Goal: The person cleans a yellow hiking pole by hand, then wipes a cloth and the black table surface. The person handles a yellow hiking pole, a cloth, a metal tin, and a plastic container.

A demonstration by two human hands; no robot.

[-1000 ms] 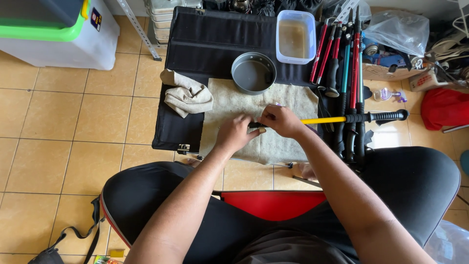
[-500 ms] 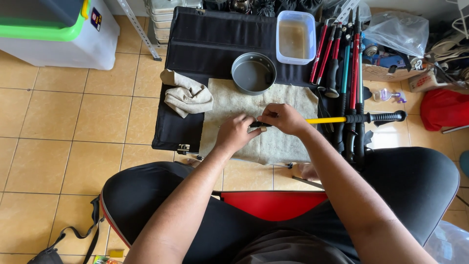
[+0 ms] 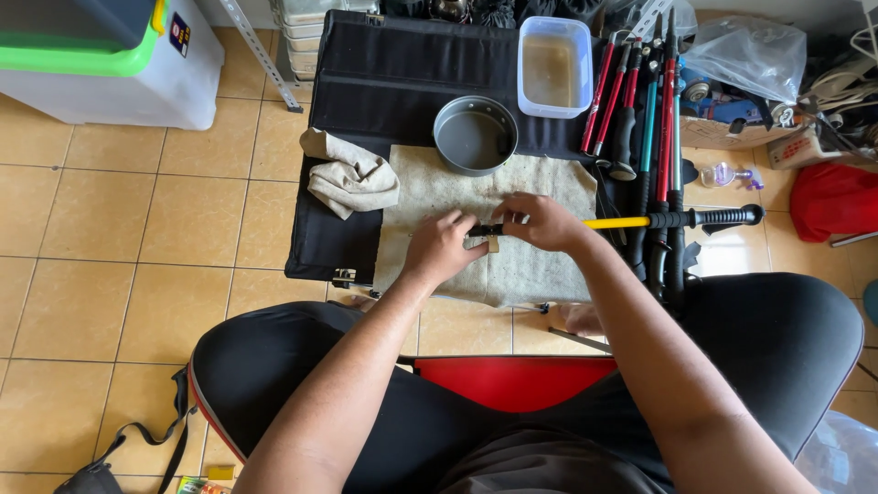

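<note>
Tiled floor fills the frame, with a black mat [image 3: 366, 91] laid across the upper centre and a beige towel [image 3: 540, 274] spread on it. More trekking poles [image 3: 663, 119] lie bundled at upper right, apparently not yet handled. At centre a yellow trekking pole [image 3: 658, 220] lies crosswise over the towel. Right hand [image 3: 546, 220] closes around its shaft; left hand [image 3: 443, 245] pinches the dark tip, both arms outstretched.
</note>
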